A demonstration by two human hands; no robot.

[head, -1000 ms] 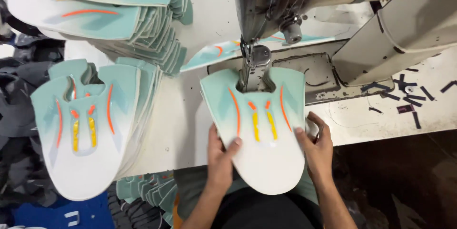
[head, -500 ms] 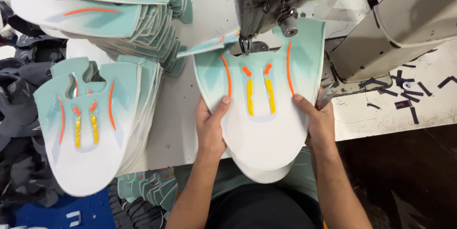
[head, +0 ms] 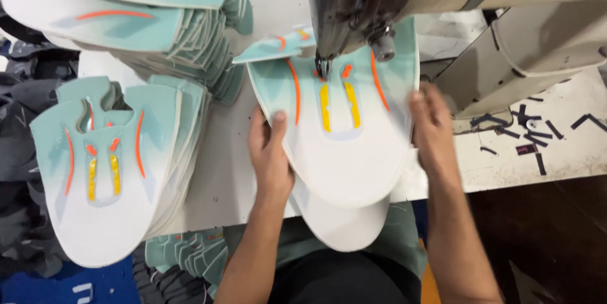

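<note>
Both hands, left (head: 270,152) and right (head: 432,128), pinched the edges of a mint-and-white shoe upper (head: 344,146) lying on the counter (head: 221,171) under the sewing machine (head: 367,0), fingers pressed together.

This is a footwear sewing workshop, shown by the industrial sewing machine (head: 392,7) over a worn white surface (head: 221,171), tall stacks of identical mint-and-white cut shoe uppers (head: 120,171) and dark trimmed scraps (head: 525,130) scattered beside the machine.
</note>
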